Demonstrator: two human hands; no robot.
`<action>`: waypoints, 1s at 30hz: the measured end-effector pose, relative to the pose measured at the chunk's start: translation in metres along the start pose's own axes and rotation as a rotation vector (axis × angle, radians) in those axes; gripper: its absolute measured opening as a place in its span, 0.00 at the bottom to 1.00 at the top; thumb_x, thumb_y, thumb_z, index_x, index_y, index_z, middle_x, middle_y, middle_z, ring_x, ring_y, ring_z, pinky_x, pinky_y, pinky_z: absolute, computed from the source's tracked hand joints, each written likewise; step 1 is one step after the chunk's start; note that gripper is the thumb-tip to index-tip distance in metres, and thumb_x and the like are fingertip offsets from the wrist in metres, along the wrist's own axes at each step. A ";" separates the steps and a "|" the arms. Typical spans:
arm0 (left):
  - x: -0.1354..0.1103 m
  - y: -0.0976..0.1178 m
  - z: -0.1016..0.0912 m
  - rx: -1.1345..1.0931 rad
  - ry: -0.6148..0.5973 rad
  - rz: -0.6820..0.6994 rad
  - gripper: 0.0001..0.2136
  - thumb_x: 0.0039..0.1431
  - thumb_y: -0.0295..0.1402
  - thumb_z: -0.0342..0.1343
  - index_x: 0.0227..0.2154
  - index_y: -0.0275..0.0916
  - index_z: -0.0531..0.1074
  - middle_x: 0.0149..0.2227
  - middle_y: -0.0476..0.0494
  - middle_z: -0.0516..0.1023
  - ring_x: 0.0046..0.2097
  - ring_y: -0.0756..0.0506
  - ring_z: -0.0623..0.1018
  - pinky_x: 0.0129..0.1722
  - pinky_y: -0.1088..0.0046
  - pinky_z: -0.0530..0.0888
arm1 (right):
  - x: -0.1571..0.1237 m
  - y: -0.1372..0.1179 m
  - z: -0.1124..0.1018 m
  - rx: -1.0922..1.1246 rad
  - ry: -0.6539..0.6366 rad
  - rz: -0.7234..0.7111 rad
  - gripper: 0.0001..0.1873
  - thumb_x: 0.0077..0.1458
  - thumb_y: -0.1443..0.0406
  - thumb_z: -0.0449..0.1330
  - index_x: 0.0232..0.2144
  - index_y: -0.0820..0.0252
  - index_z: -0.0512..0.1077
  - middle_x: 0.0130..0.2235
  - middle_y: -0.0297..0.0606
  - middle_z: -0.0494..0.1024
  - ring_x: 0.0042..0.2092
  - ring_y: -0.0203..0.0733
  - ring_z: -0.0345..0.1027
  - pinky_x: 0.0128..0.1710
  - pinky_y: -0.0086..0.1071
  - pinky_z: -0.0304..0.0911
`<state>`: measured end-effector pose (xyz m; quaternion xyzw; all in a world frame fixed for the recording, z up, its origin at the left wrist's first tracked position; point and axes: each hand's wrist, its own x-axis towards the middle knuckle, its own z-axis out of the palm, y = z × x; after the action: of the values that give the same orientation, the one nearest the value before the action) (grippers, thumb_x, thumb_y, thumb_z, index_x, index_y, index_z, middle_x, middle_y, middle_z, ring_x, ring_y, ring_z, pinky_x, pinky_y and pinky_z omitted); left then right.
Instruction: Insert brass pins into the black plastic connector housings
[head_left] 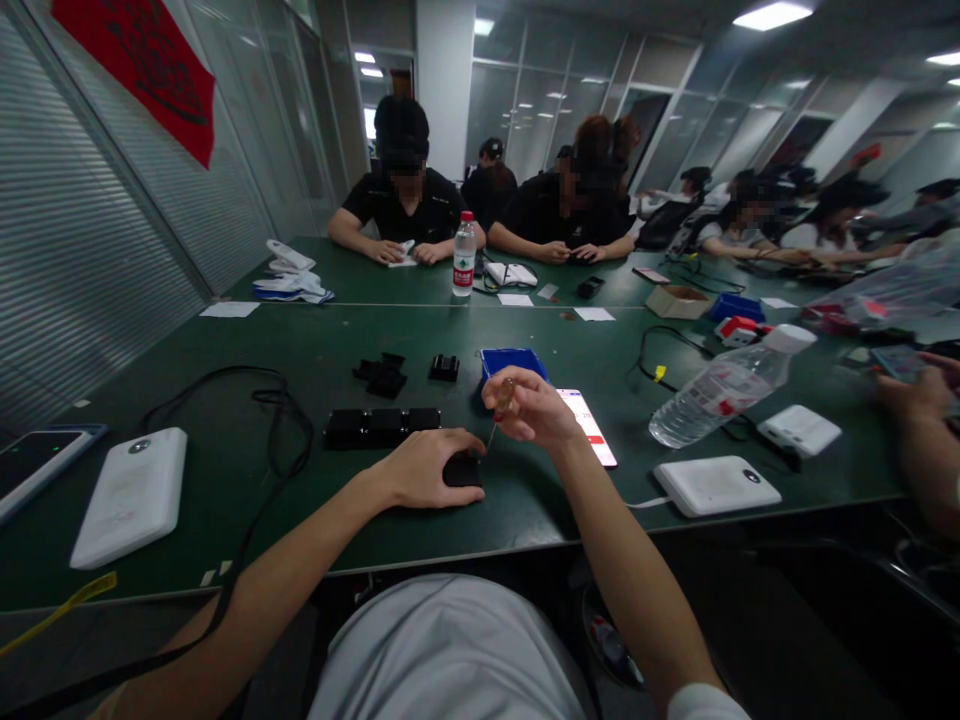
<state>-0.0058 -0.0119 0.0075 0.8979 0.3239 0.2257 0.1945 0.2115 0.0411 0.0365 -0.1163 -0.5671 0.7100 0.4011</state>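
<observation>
My left hand [431, 467] is closed around a small black plastic block [463, 470] resting on the green table, thumb and fingers at its sides. Pinched in my right hand [538, 405] is a screwdriver [507, 394] with a clear brownish handle. Its thin shaft slants down toward the right end of the block; whether the tip touches cannot be made out. Beyond my left hand lies a row of joined black blocks [382, 427]. Farther off are loose black parts [381, 375] and another small black piece [444, 368]. A blue tray [511, 358] sits partly behind my right hand.
A lit phone [589, 425] lies right of my right hand. A tilted water bottle [727, 388] and a white power bank [716, 486] are farther right. At left are another white power bank [131, 497] and a black cable [281, 400]. Several people sit across the green table [300, 520].
</observation>
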 end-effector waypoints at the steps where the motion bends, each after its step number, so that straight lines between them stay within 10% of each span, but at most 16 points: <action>1: 0.000 0.000 0.001 0.008 -0.007 0.008 0.18 0.55 0.41 0.68 0.47 0.42 0.76 0.48 0.43 0.83 0.48 0.39 0.83 0.51 0.64 0.78 | 0.000 -0.001 0.001 0.013 -0.015 0.002 0.19 0.53 0.53 0.72 0.41 0.58 0.75 0.35 0.33 0.81 0.16 0.23 0.58 0.15 0.21 0.54; 30: 0.001 -0.001 0.000 -0.009 -0.095 -0.066 0.19 0.56 0.43 0.66 0.47 0.41 0.75 0.49 0.43 0.82 0.50 0.38 0.82 0.53 0.62 0.76 | 0.003 0.004 0.005 -0.006 -0.192 -0.015 0.14 0.57 0.59 0.71 0.41 0.61 0.78 0.37 0.37 0.81 0.23 0.26 0.65 0.19 0.20 0.58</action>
<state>-0.0056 -0.0107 0.0078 0.8955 0.3428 0.1776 0.2213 0.2045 0.0397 0.0356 -0.0445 -0.6060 0.7130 0.3498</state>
